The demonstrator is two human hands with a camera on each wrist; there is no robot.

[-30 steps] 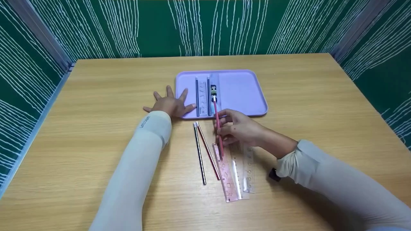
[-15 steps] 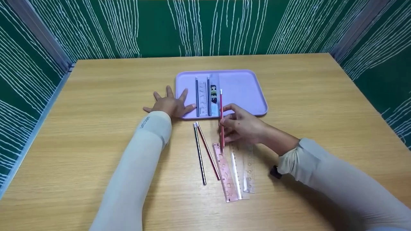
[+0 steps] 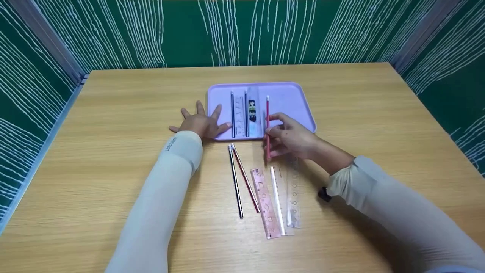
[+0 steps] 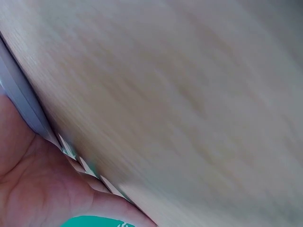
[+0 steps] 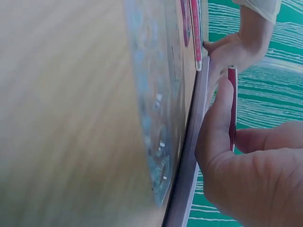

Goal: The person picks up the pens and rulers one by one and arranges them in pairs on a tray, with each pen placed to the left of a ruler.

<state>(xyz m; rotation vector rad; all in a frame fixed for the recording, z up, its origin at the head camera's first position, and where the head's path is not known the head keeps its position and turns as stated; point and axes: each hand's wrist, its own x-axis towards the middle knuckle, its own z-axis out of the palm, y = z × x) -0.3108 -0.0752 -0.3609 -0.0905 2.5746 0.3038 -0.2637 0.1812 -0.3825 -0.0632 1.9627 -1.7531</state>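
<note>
My right hand (image 3: 293,138) pinches a red pencil (image 3: 268,113) between thumb and fingers, its white end pointing away over the purple tray (image 3: 288,110). In the right wrist view the pencil (image 5: 232,106) stands between thumb and fingertips. My left hand (image 3: 201,123) lies spread at the tray's left edge, thumb over the rim and the other fingers toward the table. Inside the tray, a dark pencil (image 3: 232,113), a clear ruler (image 3: 239,117), another dark pencil (image 3: 246,113) and a ruler with a cartoon picture (image 3: 252,113) lie side by side.
On the table in front of the tray lie a black striped pencil (image 3: 235,182) and a red striped pencil (image 3: 246,180), their white ends together. To their right are a pink ruler (image 3: 266,204) and two clear rulers, one (image 3: 293,201) furthest right. A green patterned wall stands behind.
My right hand has moved away from me and slightly right, carrying the red pencil from over the cartoon ruler to the tray's middle and turning it straighter. My left hand has stayed put.
</note>
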